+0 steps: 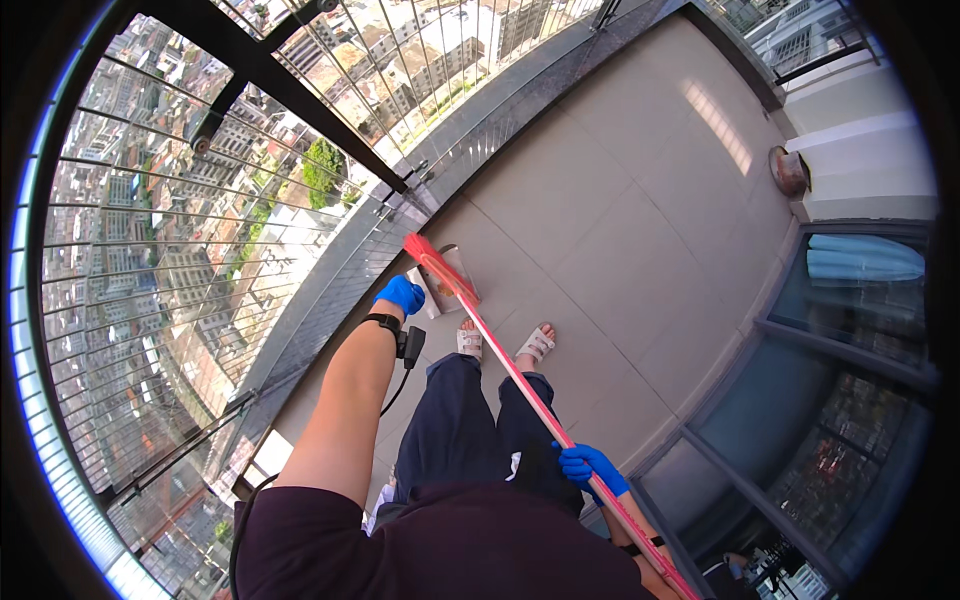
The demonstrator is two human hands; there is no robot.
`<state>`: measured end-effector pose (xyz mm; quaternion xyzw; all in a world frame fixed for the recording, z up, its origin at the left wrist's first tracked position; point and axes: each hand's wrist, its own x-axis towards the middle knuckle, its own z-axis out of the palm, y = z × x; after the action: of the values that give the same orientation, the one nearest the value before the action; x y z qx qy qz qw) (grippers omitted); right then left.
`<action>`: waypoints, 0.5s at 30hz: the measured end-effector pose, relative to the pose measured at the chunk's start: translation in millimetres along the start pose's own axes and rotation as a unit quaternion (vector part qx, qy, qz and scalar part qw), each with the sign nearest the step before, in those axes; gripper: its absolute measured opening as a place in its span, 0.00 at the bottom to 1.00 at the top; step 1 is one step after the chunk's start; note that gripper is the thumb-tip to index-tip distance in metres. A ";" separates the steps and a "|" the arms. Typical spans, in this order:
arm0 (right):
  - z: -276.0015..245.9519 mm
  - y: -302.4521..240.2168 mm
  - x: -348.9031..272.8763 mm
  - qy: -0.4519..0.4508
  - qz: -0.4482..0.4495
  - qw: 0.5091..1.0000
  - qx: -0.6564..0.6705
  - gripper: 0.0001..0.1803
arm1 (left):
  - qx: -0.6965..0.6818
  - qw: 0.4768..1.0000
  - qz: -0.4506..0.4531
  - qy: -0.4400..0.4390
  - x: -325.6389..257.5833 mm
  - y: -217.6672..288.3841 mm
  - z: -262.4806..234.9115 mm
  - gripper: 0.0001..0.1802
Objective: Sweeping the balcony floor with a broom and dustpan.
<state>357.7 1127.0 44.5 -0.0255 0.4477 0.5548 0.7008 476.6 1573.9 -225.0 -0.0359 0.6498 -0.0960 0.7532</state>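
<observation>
My right hand (592,468), in a blue glove, is wrapped round the pink-and-white pole of a broom (515,375). The pole runs from beside my right forearm up to a red broom head (440,266) ahead of my feet. Behind that head is a pale dustpan (434,300) with something brownish in it, partly covered by the broom. My left hand (402,295), gloved in blue too, is closed at the dustpan's left side and appears to grip it; the exact hold is hidden by the fingers.
Grey floor tiles (620,250) spread ahead and to the right. A ledge with a wire railing (300,150) borders the left, high above buildings. Glass panels (790,420) stand at right. A round brownish object (790,172) sits by the far right wall.
</observation>
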 end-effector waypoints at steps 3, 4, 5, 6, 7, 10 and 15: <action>7.2 -11.5 7.5 0.054 -0.050 0.978 -0.195 0.11 | 0.403 0.876 0.247 -0.099 5.7 -1.4 -13.2 0.10; -1.0 -16.3 18.2 0.057 -0.056 0.978 -0.191 0.11 | 0.235 0.950 0.183 -0.096 -1.4 -9.3 -6.3 0.10; -9.8 -19.9 31.7 0.034 -0.057 0.986 -0.151 0.11 | 0.059 0.988 0.110 -0.086 -9.7 -16.3 0.3 0.10; -14.8 -19.8 41.7 0.008 -0.056 0.992 -0.111 0.11 | 0.063 0.988 0.107 -0.087 -20.1 -21.4 5.1 0.10; -17.2 -13.1 46.8 -0.038 -0.029 0.999 0.009 0.11 | 0.085 0.989 0.094 -0.072 -29.1 -29.4 10.0 0.11; -10.7 4.0 31.5 -0.048 -0.007 0.998 0.028 0.12 | 0.238 0.952 0.161 -0.105 -27.1 -19.3 -12.9 0.12; 1.6 -1.8 -22.9 0.076 -0.083 0.971 -0.213 0.13 | 0.178 0.983 0.024 -0.038 -18.4 10.7 -48.7 0.08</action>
<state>360.5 1109.9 59.6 -0.2530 0.3674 0.5734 0.6872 427.1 1591.4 -216.5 0.1103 0.5940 -0.1904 0.7738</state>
